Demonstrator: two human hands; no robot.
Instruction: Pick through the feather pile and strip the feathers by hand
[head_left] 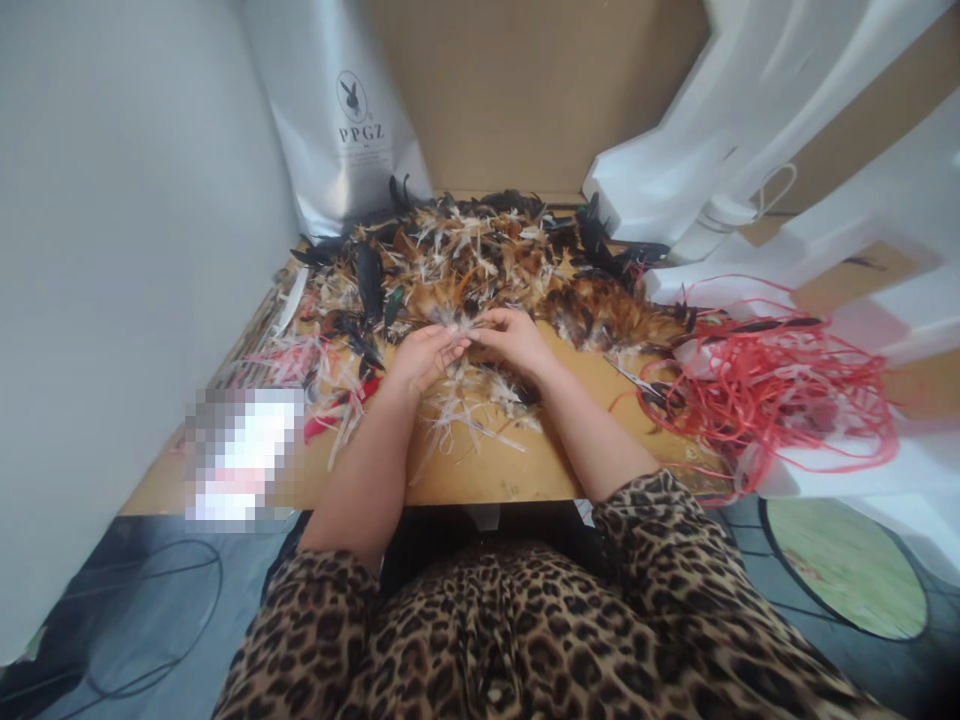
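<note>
My left hand [430, 357] and my right hand [512, 340] meet over the middle of the table. Both pinch the pale, fluffy end of a small bunch of feathers [459, 326] between thumb and fingers. Just beyond them spreads a heap of loose brown, white and black feathers [480, 245]. To the right of my right hand lies a brown feather bundle [600, 312]. Below my hands, thin clear plastic strips [465, 422] are scattered on the wooden table [457, 485], with a few feathers among them.
A tangle of red plastic ribbon [787, 395] fills the right side, with scissors [645, 385] beside it. A silver bag [352, 120] stands at the back left. A white bottle [709, 225] is at the back right. A round stool [844, 565] stands below, on the right.
</note>
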